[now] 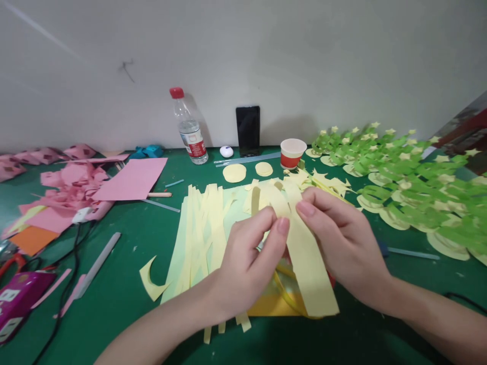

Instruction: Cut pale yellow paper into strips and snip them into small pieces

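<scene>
Though untidy with paper (217, 228), green tabletop (122, 279) against pale wall (342, 61).

No word or number can be read for sure. With a clock face laid over the whole view, a clear bottle (189, 126) stands between ten and eleven o'clock, wrapped in a label (194, 145), pale above and red below; the white marks on its red part look like lettering but are too small to make out. At eleven o'clock, a small white rounded thing (227, 151) bears a dark mark, also too small to tell. Farther out beyond the bottle, a thin dark scrawl (127, 69) crosses the wall (304, 61), its meaning unclear.
</scene>
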The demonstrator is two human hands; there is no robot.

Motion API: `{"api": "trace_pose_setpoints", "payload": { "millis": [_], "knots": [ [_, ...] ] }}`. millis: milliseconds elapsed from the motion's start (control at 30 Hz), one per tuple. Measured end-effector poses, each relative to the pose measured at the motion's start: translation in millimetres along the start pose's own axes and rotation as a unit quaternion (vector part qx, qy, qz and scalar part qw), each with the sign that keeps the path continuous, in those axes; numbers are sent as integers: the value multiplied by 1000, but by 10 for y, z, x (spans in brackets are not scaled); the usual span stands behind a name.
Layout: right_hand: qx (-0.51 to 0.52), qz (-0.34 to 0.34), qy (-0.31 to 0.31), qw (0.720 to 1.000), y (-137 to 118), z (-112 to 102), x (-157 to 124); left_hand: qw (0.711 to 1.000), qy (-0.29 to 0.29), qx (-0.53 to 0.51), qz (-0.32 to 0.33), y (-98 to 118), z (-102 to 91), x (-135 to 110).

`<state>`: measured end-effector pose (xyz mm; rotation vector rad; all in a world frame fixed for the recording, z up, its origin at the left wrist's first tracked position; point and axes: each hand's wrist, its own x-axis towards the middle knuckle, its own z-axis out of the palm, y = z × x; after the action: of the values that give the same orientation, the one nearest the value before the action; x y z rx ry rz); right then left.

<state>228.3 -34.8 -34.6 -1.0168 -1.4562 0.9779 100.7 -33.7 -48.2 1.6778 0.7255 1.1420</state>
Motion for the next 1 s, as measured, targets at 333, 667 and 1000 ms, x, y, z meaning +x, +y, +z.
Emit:
{"api": "trace_pose_setpoints", "payload": {
  "millis": [333, 667, 1000],
  "knots": [
    [-25, 29, -81, 996, -22, -54, 6, 997, 58, -44, -11, -34, -56, 33],
    [-28, -12, -24, 999, -34, 8, 20, 999, 13, 31, 19, -7, -27, 31],
    [-27, -8, 13, 1000, -27, 31, -17, 1000, 15, 7, 14, -13, -3, 0]
  ]
}}
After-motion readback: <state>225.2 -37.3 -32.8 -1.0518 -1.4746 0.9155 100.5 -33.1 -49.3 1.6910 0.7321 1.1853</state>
